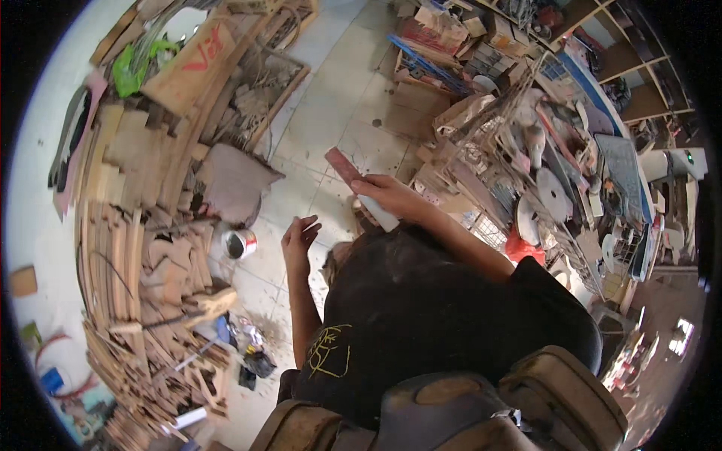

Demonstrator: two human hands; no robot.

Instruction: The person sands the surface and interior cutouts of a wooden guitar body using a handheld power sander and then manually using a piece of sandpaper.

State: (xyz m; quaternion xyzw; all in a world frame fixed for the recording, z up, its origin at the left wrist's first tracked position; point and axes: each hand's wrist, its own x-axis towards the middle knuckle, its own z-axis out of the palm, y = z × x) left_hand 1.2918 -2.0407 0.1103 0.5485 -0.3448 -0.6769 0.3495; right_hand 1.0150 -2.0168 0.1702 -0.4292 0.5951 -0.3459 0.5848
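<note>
My right hand (pixel 380 192) is closed around the middle of a long flat bar (pixel 342 165). The bar's far end is dull red; its near end, beside my black shirt, is whitish. From this view I cannot tell what the bar is made of. My left hand (pixel 302 231) hovers over the tiled floor to the left, its fingers loosely bent and apart, with nothing seen in it. A white and red can (pixel 240 243) with a dark inside stands on the floor left of that hand.
Wooden strips and offcuts (pixel 120 255) are heaped along the left wall. A grey-brown cloth or sack (pixel 235 184) lies beside them. To the right, a cluttered rack (pixel 553 195) holds discs and tools. Boxes (pixel 421 101) stand at the far side. Pale floor tiles (pixel 323 90) run between.
</note>
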